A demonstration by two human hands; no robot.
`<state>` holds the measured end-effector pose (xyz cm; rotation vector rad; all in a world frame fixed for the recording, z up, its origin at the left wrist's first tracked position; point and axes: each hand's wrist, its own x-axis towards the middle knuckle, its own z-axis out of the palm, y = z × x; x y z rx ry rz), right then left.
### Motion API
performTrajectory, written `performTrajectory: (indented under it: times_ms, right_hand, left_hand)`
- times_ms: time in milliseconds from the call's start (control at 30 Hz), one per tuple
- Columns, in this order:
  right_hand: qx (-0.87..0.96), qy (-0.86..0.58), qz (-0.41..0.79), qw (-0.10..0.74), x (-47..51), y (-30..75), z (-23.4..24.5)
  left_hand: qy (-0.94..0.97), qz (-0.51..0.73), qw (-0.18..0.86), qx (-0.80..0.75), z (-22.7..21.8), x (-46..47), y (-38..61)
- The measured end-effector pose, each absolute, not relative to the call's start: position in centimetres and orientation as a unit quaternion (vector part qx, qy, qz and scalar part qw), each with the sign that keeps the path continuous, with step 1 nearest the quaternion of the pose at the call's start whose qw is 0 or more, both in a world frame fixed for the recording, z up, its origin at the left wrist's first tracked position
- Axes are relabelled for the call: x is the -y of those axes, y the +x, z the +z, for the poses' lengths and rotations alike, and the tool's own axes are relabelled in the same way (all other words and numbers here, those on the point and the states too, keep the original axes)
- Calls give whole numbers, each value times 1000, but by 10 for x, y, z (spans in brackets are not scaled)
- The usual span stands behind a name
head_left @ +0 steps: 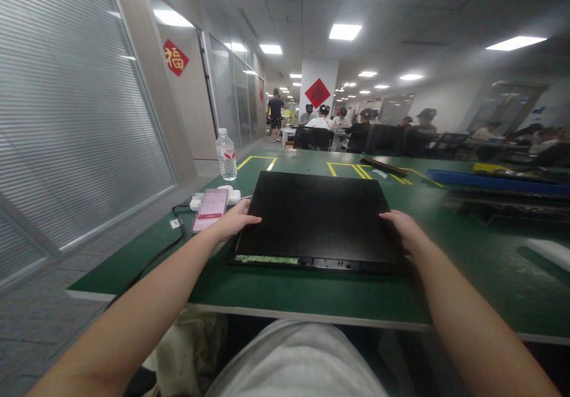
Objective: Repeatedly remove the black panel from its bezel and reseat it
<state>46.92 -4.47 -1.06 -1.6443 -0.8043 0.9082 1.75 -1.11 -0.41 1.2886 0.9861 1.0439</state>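
A flat black display panel (316, 216) lies screen up in front of me on the green table (312, 296). Along its near edge runs a strip of green circuit board (267, 260) beside a black frame. My left hand (238, 219) grips the panel's left side, thumb on top of the screen. On the opposite side my right hand (401, 226) holds the right edge, its thumb also on the top. The fingers of both hands are partly hidden beneath or behind the panel's sides.
Left of the panel are a phone (211, 209), white earbud case-like items (234, 195), a black cable (164, 251) and a water bottle (227, 155). A dark strip (383, 167) lies at the back; a blue bar (494, 181) and stacked dark parts (503, 204) are right. Several people sit beyond.
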Motion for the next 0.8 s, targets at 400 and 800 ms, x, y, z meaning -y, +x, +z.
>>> performTrajectory:
  times_ms: [400, 800]
  right_hand:
    - [346, -695, 365, 514, 41, 475, -15]
    - [324, -670, 410, 527, 44, 468, -10]
  left_hand:
    - [548, 440, 566, -430, -4, 10, 17]
    - [551, 451, 561, -423, -6, 9, 18]
